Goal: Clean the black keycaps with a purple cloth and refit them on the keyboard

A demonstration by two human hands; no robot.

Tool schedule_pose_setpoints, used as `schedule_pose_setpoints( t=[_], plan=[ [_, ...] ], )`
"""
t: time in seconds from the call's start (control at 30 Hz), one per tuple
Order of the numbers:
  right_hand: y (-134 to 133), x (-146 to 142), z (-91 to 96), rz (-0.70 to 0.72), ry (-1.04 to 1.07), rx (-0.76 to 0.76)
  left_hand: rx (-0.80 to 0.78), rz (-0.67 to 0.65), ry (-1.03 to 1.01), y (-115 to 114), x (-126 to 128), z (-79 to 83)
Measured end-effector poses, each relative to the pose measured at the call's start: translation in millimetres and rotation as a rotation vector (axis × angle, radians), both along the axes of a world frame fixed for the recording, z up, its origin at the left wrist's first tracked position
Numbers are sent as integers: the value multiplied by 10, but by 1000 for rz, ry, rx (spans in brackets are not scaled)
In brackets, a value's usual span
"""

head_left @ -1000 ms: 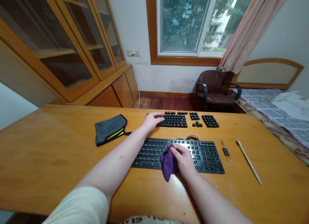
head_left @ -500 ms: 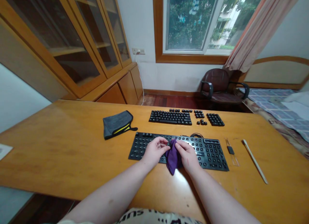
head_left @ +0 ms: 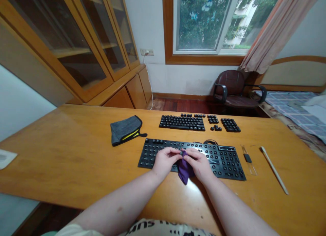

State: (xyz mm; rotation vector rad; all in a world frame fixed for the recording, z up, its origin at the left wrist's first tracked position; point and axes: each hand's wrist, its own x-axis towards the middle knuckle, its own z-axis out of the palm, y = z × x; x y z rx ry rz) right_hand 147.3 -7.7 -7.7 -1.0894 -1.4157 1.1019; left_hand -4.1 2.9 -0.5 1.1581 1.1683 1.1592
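Observation:
Both hands meet over the middle of a black keyboard (head_left: 224, 159) lying near the front of the wooden desk (head_left: 63, 161). My left hand (head_left: 165, 160) is closed in a pinch on a small black keycap (head_left: 181, 153). My right hand (head_left: 200, 163) is closed on a purple cloth (head_left: 183, 170), which presses against the keycap and hangs down over the keyboard's front edge. Behind the keyboard, several black keycaps (head_left: 182, 122) lie laid out in keyboard order on the desk.
A grey pouch with a yellow zip (head_left: 124, 130) lies left of the keycaps. A small clear tool with a black block (head_left: 247, 158) and a pale stick (head_left: 273, 169) lie right of the keyboard. A paper (head_left: 5, 158) sits at the desk's left edge. A brown armchair (head_left: 233, 90) stands beyond the desk.
My left hand came back from the laid-out keycaps to the keyboard and now pinches a keycap against the cloth. My right hand stayed on the cloth. The camera shifted slightly.

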Motion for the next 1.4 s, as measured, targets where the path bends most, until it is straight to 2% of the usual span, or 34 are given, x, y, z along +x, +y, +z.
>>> schedule_pose_setpoints(
  t=[0.37,0.47,0.6,0.7,1.07,1.2,1.4],
  plan=[
    [0,34,-49,-109,-19,34,0,16,30,-25,15,-19],
    [-14,9,7,-61,-27,18,-30,30,2,-13,25,19],
    [-33,-16,98,73,-48,35,-34,30,10,-15,21,66],
    [-37,-14,106,101,-48,52,-30,22,24,-29,15,83],
    [-23,11,44,-72,-128,94,-65,-16,46,-28,28,10],
    [-7,0,18,-143,-130,64,-36,-57,64,-18,37,-18],
    [-1,-16,19,-131,-111,32,18,-110,-47,-2,44,-75]
  ],
)
